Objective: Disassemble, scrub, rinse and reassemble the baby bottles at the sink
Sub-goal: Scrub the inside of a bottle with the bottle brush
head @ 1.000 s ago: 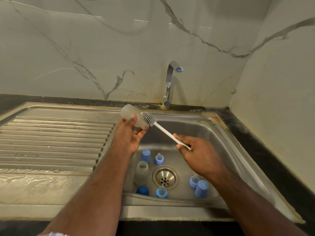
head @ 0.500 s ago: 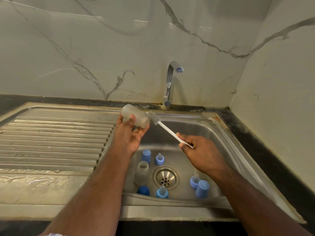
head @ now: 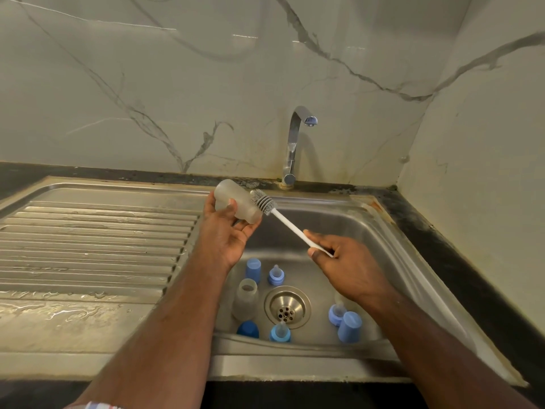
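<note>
My left hand (head: 225, 231) grips a cloudy, capless bottle (head: 236, 205) tilted on its side over the sink's left rim, mouth toward the right. My right hand (head: 345, 261) holds the white handle of a bottle brush (head: 283, 216); its grey bristle head sits just outside the bottle's mouth. On the sink floor (head: 312, 278) stand a second cloudy bottle (head: 245, 299), blue caps (head: 253, 270) (head: 349, 326) (head: 247, 329) and blue collars with teats (head: 276, 276) (head: 280, 332) (head: 336, 314).
A chrome tap (head: 295, 143) rises behind the basin, not running. The ribbed, wet draining board (head: 88, 246) stretches to the left. A drain strainer (head: 286, 307) sits mid-basin. Marble walls close in behind and on the right; dark counter edges surround the sink.
The brush head pushed toward the bottle's mouth, then drew back out so the bristles show again beside it. Both hands shifted slightly; the parts in the basin stayed put.
</note>
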A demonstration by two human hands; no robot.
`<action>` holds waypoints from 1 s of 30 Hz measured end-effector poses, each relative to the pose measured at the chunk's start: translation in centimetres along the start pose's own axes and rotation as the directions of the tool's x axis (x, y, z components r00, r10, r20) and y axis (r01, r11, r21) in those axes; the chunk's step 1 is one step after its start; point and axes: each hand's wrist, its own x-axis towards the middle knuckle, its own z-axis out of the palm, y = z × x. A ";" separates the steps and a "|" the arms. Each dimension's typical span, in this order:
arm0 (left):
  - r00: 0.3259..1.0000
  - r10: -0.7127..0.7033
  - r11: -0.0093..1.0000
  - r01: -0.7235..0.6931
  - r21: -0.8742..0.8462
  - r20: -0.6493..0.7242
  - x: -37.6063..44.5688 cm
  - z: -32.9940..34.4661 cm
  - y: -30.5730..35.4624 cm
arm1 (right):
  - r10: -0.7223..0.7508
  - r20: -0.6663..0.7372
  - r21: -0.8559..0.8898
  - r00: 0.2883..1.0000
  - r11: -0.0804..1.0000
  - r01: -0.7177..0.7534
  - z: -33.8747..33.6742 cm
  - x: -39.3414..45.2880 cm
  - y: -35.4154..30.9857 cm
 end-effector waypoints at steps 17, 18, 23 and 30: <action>1.000 -0.002 1.000 0.001 -0.029 -0.009 -0.1 0.2 -0.5 | 0.014 0.011 -0.006 1.000 1.000 -0.014 0.0 0.1 0.1; 1.000 0.007 0.999 -0.007 -0.037 -0.002 0.0 0.1 -0.4 | 0.007 0.004 0.006 1.000 1.000 -0.007 -0.1 0.1 0.2; 1.000 -0.007 1.000 0.007 0.017 -0.004 -0.2 0.1 -0.2 | -0.016 0.013 0.057 1.000 0.998 0.015 0.2 -0.1 -0.1; 1.000 -0.009 0.999 0.009 -0.035 0.005 -0.1 0.1 -0.1 | -0.023 -0.028 0.069 0.999 0.997 0.025 -0.3 -0.3 -0.1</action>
